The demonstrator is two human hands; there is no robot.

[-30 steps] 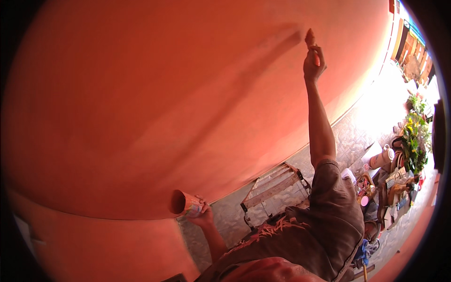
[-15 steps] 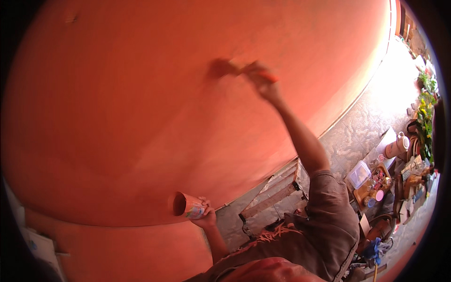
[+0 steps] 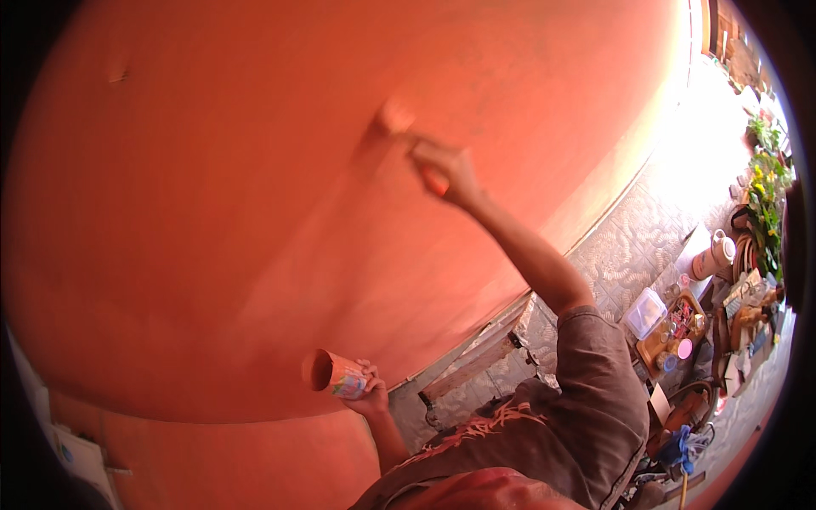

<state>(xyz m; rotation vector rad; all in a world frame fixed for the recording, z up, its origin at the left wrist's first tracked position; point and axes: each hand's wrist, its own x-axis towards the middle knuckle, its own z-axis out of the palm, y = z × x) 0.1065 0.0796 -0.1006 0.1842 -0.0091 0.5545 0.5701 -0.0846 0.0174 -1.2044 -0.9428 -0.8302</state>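
Observation:
My right hand [image 3: 446,170] is closed on the orange handle of a paintbrush [image 3: 395,117] in the upper middle, its blurred bristles at the orange wall [image 3: 212,212]. My left hand [image 3: 372,391] grips a tapered can [image 3: 347,376] with a colourful label and an orange-stained inside, held tilted low in front of the wall.
A metal-framed step or ladder [image 3: 466,374] lies by the wall's foot on the tiled floor [image 3: 620,221]. At right are a tray of small items [image 3: 659,344], a plastic box [image 3: 646,314], a jug [image 3: 710,255], plants [image 3: 765,195] and clutter. A white fitting [image 3: 81,455] is at lower left.
My right hand with the brush has swung left from the upper right, then moved slightly down. My left hand still holds the can at nearly the same spot. The view has shifted slightly.

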